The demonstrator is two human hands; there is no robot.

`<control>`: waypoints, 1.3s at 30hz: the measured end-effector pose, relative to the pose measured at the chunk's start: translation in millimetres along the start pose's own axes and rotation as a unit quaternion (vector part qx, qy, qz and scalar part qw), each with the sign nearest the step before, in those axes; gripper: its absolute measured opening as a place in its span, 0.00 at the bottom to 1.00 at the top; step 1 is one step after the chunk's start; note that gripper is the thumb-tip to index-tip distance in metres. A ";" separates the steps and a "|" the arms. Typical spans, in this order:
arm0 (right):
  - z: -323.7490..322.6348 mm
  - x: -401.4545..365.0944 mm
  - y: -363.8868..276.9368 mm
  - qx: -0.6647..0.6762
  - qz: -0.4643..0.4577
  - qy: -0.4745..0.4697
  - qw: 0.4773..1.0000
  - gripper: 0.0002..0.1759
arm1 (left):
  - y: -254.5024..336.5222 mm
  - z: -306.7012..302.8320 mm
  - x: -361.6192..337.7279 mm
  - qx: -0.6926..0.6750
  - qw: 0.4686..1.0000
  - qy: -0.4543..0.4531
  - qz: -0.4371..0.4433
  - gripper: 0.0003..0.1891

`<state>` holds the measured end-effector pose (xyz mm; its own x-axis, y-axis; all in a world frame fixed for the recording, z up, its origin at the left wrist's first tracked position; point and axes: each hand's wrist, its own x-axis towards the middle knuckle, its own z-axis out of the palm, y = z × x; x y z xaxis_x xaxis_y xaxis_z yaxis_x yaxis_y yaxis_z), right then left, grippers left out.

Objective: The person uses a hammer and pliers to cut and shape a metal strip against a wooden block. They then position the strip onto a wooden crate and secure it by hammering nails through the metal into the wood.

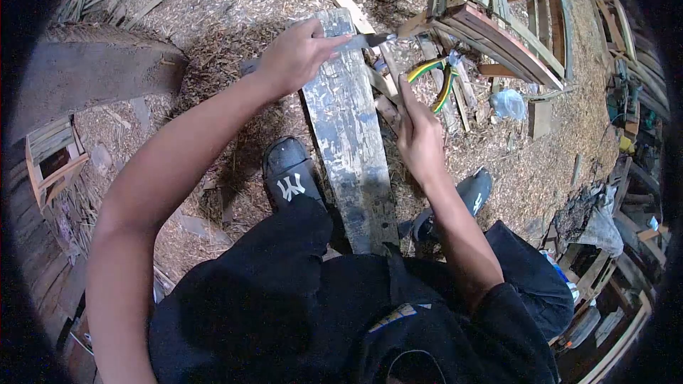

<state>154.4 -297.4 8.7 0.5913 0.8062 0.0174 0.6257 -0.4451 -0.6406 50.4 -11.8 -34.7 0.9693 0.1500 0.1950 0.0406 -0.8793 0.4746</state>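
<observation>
My left hand [302, 53] is closed on a flat grey strip [348, 43] that lies across the far end of a weathered plank [348, 128]. In my right hand [421, 139], fingers wrapped round it, is the slim wooden handle of a hammer [389, 62]. The dark hammer head [377, 40] is right at the strip's end, beyond the plank's right edge. Just past my right hand lie pliers [447, 85] with green and yellow handles. The plank runs from between my legs, with a sandaled foot on each side.
A slatted wooden frame [491, 28] stands at the upper right, with wood scraps [384, 82] near it. A clear plastic bag [508, 104] lies on the chip-covered ground. A large timber [92, 75] is at the left; piled boards [633, 206] line the right.
</observation>
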 end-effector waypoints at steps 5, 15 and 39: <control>2.5 -1.7 -8.3 0.060 -0.033 0.119 0.991 0.44 | -1.3 1.0 -0.4 0.006 1.000 -0.021 -0.017 0.20; -12.0 13.8 -17.9 0.009 0.009 0.023 1.000 0.38 | 6.5 -5.7 3.5 0.008 0.999 -0.040 -0.021 0.20; -4.9 -11.8 0.1 0.025 0.061 0.039 0.997 0.34 | -2.4 -4.4 -1.2 0.022 0.999 -0.035 0.020 0.21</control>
<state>150.0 -308.9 12.2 0.7010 0.7131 -0.0046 0.5214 -0.5169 -0.6789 48.0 -7.9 -32.4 0.9849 0.0839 0.1513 0.0110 -0.9032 0.4292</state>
